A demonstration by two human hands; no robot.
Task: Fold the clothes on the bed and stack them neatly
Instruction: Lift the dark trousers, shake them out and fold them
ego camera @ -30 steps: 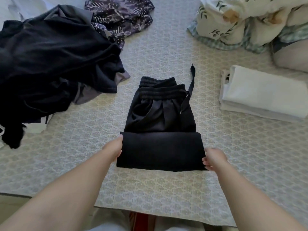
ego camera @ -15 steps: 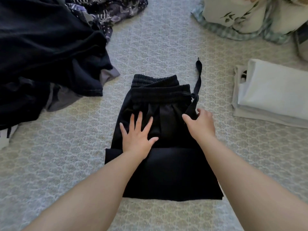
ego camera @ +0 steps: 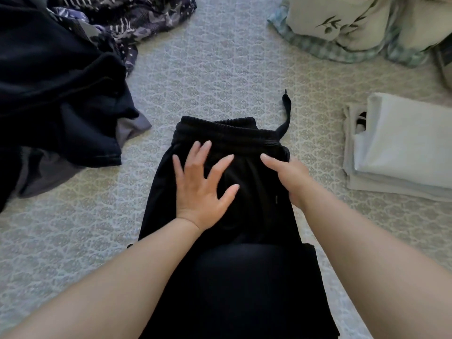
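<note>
1. The left hand (ego camera: 203,189) lies flat with fingers spread on smooth black trousers (ego camera: 244,241), just below the ribbed elastic waistband (ego camera: 220,133).
2. The right hand (ego camera: 291,179) rests at the trousers' right edge; whether it pinches the cloth cannot be told.
3. The trousers lie on the patterned quilted bed (ego camera: 208,69).
4. Right of the hands sit flat folded white clothes (ego camera: 403,145); to their left is a crumpled dark heap (ego camera: 53,81).

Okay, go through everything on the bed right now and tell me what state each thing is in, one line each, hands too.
Black trousers: partly folded, lower part doubled up, waistband flat.
Drawstring: loose, trailing past the waistband.
Left hand: fingers spread, pressing flat on the trousers.
Right hand: resting at the trousers' right edge; grip unclear.
Dark clothes pile: unfolded, heaped.
Patterned garment: crumpled.
White stack: folded, stacked.
</note>
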